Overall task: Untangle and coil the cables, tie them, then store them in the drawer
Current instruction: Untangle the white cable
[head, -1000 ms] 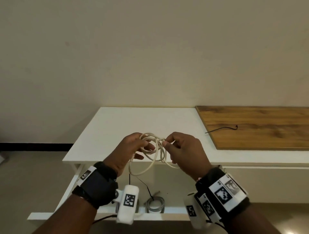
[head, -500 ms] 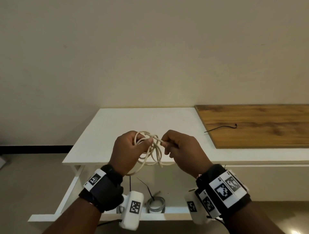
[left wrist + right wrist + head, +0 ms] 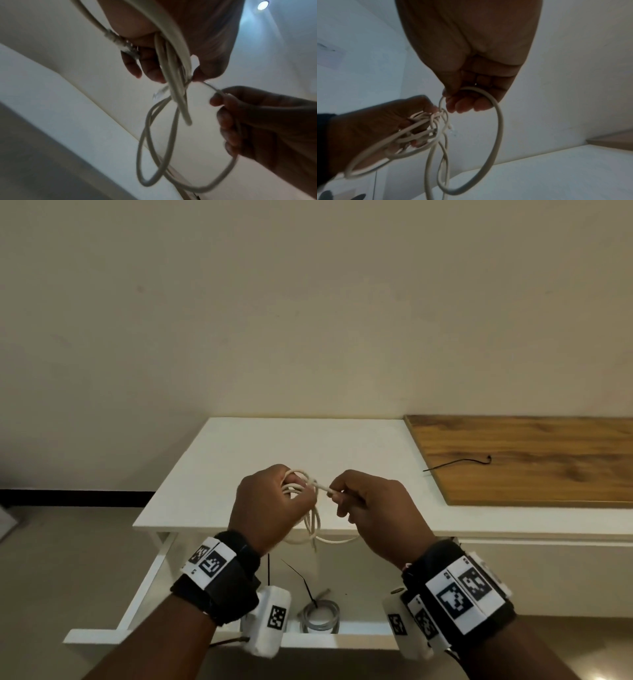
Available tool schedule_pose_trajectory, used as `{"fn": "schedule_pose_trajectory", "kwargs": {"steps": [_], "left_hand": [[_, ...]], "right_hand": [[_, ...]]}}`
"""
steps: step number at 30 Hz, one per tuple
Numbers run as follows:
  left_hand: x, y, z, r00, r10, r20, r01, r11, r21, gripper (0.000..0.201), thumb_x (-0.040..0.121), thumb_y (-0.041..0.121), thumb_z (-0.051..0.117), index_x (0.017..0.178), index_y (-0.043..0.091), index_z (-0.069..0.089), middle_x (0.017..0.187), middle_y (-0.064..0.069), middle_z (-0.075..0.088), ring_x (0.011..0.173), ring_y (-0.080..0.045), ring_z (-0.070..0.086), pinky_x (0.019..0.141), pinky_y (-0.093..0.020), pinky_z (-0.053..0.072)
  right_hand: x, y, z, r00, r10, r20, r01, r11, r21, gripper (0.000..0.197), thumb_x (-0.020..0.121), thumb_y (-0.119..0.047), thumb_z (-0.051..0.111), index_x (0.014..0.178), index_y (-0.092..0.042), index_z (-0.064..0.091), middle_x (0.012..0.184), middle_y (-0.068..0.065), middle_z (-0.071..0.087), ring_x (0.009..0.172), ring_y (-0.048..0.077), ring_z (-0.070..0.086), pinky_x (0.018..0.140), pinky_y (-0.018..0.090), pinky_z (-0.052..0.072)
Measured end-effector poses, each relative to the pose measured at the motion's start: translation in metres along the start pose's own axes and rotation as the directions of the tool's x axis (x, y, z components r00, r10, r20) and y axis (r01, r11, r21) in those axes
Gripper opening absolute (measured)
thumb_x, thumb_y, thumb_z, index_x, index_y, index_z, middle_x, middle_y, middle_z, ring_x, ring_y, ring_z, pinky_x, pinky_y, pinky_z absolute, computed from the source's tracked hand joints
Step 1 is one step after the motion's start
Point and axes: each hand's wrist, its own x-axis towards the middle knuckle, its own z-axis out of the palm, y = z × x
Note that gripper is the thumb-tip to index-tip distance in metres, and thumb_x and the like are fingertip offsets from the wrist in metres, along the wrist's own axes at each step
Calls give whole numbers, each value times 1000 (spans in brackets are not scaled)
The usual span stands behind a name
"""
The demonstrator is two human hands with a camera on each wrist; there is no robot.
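Observation:
A cream-white cable point(image 3: 313, 518) hangs in loops between both hands, above the front edge of the white table point(image 3: 205, 474). My left hand point(image 3: 270, 501) grips the bundled loops point(image 3: 171, 75); a plug end point(image 3: 120, 42) sticks out beside the palm. My right hand point(image 3: 363, 505) pinches a strand point(image 3: 494, 121) of the same cable just right of the bundle and holds it taut. Below, the open white drawer point(image 3: 164, 577) holds a coiled grey cable point(image 3: 320, 616) with a black tie sticking up from it.
A thin black tie point(image 3: 459, 463) lies on the wooden board point(image 3: 534, 460) at the right of the table top. A plain wall stands behind the table. The drawer front point(image 3: 325, 640) juts out toward me under my wrists.
Both hands have drawn slightly apart. The right hand has pulled its strand out to the right, tightening a wrap round the bundle, and the hanging loops have narrowed.

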Motion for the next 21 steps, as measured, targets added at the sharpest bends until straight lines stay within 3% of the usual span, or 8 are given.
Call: {"fn": "schedule_pose_trajectory", "kwargs": {"steps": [3,5,7,9,13,17,21], "left_hand": [[10,-6,-5,983,-148,-108,140,987,-78,21,68,40,56,66,21,65,66,10,67,66,-1,60,54,-15,38],[12,-6,-4,978,-175,-113,164,981,-102,22,68,38,56,66,18,64,65,7,66,63,-5,60,52,-14,40],[10,-5,-2,976,-201,-87,188,973,-137,25,71,36,56,68,12,63,63,1,65,58,-15,61,53,-24,48],[10,-5,0,966,-256,-18,246,944,-222,27,81,29,58,72,5,64,65,-6,65,54,-23,61,49,-30,50],[13,-9,0,944,-323,65,326,891,-316,27,93,19,61,79,-4,64,71,-20,63,51,-19,60,45,-22,47],[14,-4,1,932,-349,100,361,854,-375,24,92,18,62,78,0,66,66,-10,63,48,-20,61,43,-22,46],[9,-2,1,883,-346,318,455,799,-394,21,94,12,55,87,-6,63,74,-12,67,57,-37,69,50,-29,52]], "right_hand": [[0,0,-6,999,-13,-30,16,996,92,14,95,-11,60,89,-20,68,67,-8,66,66,10,61,63,27,51],[1,-2,-6,1000,1,-22,2,987,158,17,95,-8,58,87,-20,67,68,-7,66,69,7,60,64,17,48],[2,-1,-3,999,41,-3,-39,974,223,19,96,-8,55,86,-20,66,71,-4,66,70,5,58,66,13,45],[3,1,-2,996,88,12,-87,950,301,20,97,-9,52,86,-19,65,74,-1,66,71,7,58,68,16,45],[4,6,-6,990,135,28,-133,888,440,25,99,-5,47,86,-17,64,75,-2,66,73,8,59,69,24,46],[4,5,-5,994,105,30,-106,847,521,24,100,-3,45,88,-13,64,79,-2,69,79,8,63,75,28,50],[2,7,-3,992,101,75,-126,776,618,22,103,-5,43,94,-9,62,93,6,73,91,17,68,82,33,53]]}}
